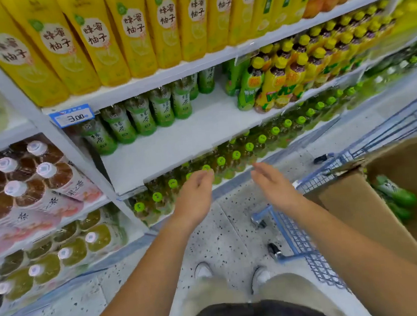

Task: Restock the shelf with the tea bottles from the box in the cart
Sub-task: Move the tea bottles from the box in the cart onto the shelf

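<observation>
Green-labelled tea bottles (143, 116) stand in a row at the back of the white middle shelf (187, 144), whose front part is bare. To the right, an open cardboard box (358, 208) sits in the blue wire cart (305, 245); a few green tea bottles (396, 195) lie inside it. My left hand (196, 193) hovers in front of the shelf below, fingers loosely curled and holding nothing. My right hand (272, 184) is beside it, fingers relaxed and empty, just left of the box.
Yellow honey-pomelo bottles (100, 37) fill the top shelf. Yellow-capped bottles (294, 75) crowd the right of the middle shelf. Green-capped bottles (235, 154) line the lower shelf. Brown and pale drinks (22, 179) fill the left bay. A blue price tag (73, 117) hangs on the shelf edge. Speckled floor lies below.
</observation>
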`<state>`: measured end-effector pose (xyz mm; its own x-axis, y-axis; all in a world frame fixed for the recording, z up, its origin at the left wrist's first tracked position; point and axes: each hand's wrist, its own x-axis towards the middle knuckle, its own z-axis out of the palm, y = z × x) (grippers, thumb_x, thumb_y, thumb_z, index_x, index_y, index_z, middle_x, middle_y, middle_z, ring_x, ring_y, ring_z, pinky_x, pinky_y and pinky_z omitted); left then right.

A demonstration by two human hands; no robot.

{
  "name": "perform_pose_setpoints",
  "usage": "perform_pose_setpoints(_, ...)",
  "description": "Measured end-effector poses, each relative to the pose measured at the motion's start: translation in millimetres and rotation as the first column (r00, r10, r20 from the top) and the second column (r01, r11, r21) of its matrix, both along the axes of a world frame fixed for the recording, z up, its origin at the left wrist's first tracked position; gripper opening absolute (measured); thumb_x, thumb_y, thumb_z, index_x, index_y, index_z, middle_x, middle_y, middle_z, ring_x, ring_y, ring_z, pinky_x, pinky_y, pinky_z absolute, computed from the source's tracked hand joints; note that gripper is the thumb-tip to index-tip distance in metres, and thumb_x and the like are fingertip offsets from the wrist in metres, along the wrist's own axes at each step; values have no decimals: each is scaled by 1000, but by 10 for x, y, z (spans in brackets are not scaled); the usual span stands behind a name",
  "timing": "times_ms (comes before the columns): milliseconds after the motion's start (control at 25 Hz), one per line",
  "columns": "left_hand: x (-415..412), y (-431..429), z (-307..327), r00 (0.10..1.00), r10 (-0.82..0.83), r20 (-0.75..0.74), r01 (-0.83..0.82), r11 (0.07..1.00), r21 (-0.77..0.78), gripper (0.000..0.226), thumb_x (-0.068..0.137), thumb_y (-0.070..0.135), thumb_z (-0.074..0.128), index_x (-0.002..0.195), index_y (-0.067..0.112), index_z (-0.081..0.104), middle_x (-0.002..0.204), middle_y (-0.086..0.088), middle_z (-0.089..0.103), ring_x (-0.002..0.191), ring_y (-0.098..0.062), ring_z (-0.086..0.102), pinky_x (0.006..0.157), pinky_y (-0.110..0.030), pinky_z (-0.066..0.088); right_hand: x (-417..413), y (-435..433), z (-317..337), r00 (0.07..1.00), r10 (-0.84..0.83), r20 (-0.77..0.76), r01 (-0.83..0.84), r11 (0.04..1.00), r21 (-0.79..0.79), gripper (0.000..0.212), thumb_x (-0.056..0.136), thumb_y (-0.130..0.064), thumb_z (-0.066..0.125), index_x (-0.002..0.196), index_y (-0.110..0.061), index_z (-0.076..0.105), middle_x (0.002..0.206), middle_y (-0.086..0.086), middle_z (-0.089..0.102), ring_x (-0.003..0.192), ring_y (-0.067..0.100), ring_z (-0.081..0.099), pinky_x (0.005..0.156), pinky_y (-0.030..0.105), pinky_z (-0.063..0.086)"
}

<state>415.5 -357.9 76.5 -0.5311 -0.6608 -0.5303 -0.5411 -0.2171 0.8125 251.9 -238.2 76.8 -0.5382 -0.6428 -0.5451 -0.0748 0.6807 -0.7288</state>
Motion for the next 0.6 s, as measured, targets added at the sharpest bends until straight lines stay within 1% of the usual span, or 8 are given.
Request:
perform_pose_setpoints(120,-41,294,161,998,-69,-10,69,998,0,50,104,53,39,145,25,50,145,6,52,122,-10,48,101,-32,36,-29,409,216,998,-59,0,59,998,-11,54,107,-42,38,157,-23,30,161,-4,30,147,19,31,103,27,29)
perform_pose_setpoints(240,-127,576,280,988,-155,11,155,987,-34,53,103,56,40,146,26,49,146,7,50,130,-14,48,105,-34,36,-194,869,356,993,-116,-38,114,993,-37,54,106,-44,40,156,-24,33,161,-3,32,145,18,34,104,29,30)
perform_pose_setpoints(320,-259,743,329,981,-191,17,192,979,-66,55,102,58,41,146,25,48,146,7,50,132,-15,50,109,-37,38,-328,1174,424,981,-183,-62,179,982,-62,51,105,-43,42,152,-24,39,156,-4,39,135,11,41,100,27,31)
perform_pose_setpoints(400,-491,973,368,979,-203,-13,202,977,-64,55,101,58,43,144,24,49,145,4,53,128,-17,54,109,-39,40,-487,1521,478,962,-259,-83,250,963,-103,47,106,-36,45,149,-20,44,150,-4,45,124,4,41,96,22,29)
perform_pose_setpoints(480,-768,1264,407,975,-219,-43,216,974,-65,55,101,57,44,144,23,50,144,1,55,127,-18,55,105,-38,42,-674,1889,487,950,-295,-105,282,951,-124,46,105,-32,47,148,-15,47,150,-2,46,127,6,43,96,19,28)
perform_pose_setpoints(560,-1060,1650,465,970,-237,-61,234,970,-62,56,102,56,44,146,23,47,144,1,53,127,-19,54,102,-37,42,-882,2306,492,948,-302,-101,290,949,-122,47,105,-32,46,149,-13,45,151,0,46,135,12,43,98,20,28)
perform_pose_setpoints(600,-1193,1849,488,968,-241,-72,237,970,-58,56,102,56,43,147,23,46,144,2,52,127,-19,54,102,-38,43,-995,2507,491,949,-301,-100,289,950,-120,48,105,-33,46,149,-14,45,151,1,47,134,13,44,99,20,28)
